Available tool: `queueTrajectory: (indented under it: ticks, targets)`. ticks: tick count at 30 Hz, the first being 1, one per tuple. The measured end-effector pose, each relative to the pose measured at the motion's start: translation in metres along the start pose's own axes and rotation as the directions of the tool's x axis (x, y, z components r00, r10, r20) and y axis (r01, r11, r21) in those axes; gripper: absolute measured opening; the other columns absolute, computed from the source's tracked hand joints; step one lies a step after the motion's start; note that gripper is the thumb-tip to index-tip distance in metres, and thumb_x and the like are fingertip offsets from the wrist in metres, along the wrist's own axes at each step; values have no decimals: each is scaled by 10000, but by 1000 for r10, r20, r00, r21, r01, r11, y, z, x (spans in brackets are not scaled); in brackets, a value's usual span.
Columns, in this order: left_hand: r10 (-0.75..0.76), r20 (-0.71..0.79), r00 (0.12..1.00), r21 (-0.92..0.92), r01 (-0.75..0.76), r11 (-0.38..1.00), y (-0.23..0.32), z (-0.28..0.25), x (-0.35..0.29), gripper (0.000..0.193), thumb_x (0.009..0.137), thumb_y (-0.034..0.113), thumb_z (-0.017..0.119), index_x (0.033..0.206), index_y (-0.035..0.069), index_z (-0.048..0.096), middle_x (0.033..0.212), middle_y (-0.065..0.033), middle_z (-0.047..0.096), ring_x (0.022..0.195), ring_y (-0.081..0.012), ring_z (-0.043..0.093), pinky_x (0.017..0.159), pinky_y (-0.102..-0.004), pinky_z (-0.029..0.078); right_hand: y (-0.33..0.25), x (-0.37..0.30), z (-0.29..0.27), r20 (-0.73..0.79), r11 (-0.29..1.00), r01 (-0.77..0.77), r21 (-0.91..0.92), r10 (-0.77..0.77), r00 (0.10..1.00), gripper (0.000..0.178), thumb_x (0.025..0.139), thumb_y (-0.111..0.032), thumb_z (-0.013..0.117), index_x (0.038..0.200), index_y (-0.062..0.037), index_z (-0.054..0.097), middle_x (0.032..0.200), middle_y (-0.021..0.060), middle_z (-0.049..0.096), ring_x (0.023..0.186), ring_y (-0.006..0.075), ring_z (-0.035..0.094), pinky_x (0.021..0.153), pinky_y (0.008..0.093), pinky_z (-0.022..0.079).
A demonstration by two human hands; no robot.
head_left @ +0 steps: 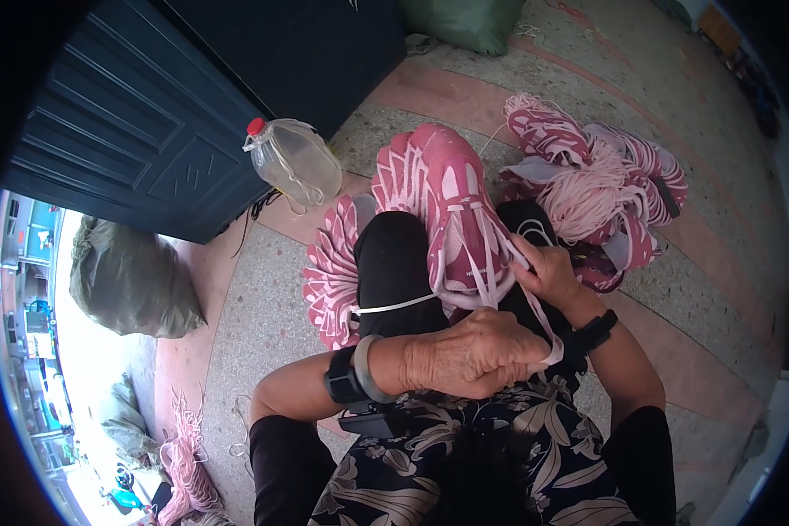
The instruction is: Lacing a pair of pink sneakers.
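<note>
A pink shoe upper (456,180) lies over my lap, its toe pointing away from me and its front part laced. My left hand (478,355) is closed in a fist low over the upper, pulling a pale pink shoelace (552,337) taut. At the upper's right edge, my right hand (548,272) pinches lace close to the collar. Between the two hands the lace runs in a loop. A fanned stack of similar pink uppers (329,289) rests by my left leg, and more sit under the held one. A white cord (399,304) crosses my left thigh.
To the right, several uppers (543,127) lie on the floor with a bundle of pink laces (587,197). A clear jug with a red cap (298,162) stands near the dark door (149,114). Stuffed sacks (136,276) and another lace bundle (188,465) are at left.
</note>
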State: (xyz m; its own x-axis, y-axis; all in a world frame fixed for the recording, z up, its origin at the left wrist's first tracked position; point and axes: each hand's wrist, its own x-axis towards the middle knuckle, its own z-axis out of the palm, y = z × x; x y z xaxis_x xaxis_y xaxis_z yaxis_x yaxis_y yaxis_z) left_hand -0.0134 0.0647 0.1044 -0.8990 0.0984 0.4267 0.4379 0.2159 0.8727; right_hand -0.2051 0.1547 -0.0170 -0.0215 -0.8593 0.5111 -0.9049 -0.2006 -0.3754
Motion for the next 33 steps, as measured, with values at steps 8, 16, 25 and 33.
queueTrajectory:
  ticks: [8, 16, 25, 33]
  targets:
    - [147, -113, 983, 104, -136, 985, -2, -2, 14, 183, 824, 50, 578, 1001, 9, 564, 810, -104, 596, 727, -294, 572, 638, -368, 450, -42, 42, -17, 148, 988, 151, 9, -151, 977, 482, 696, -213, 670, 1087, 30, 525, 572, 69, 561, 489, 212, 572, 442, 321, 429]
    - [170, -123, 978, 165, -149, 975, 12, -22, 14, 193, 834, 164, 577, 881, -18, 619, 905, -180, 607, 887, -327, 572, 785, -420, 430, -52, 63, -7, 237, 835, -195, 514, 80, 968, 191, 732, -175, 641, 873, -51, 604, 549, 112, 522, 495, 273, 550, 444, 345, 400]
    - [-471, -392, 790, -26, 502, 864, 32, -69, -98, 90, 775, 52, 645, 822, -15, 608, 717, -77, 599, 652, -143, 557, 563, -244, 408, 25, -45, -133, 450, 509, -781, 361, 638, 624, 132, 791, -109, 621, 717, -4, 589, 555, -52, 488, 534, 22, 430, 462, 200, 328]
    - [-457, -856, 242, 20, 899, 438, -8, -126, -176, 112, 802, 160, 609, 794, 48, 617, 669, 9, 578, 571, -89, 509, 510, -215, 366, 98, -98, -127, 268, 759, -639, -122, 645, 715, 188, 770, -170, 641, 671, -18, 592, 616, -6, 525, 540, 116, 476, 490, 295, 368]
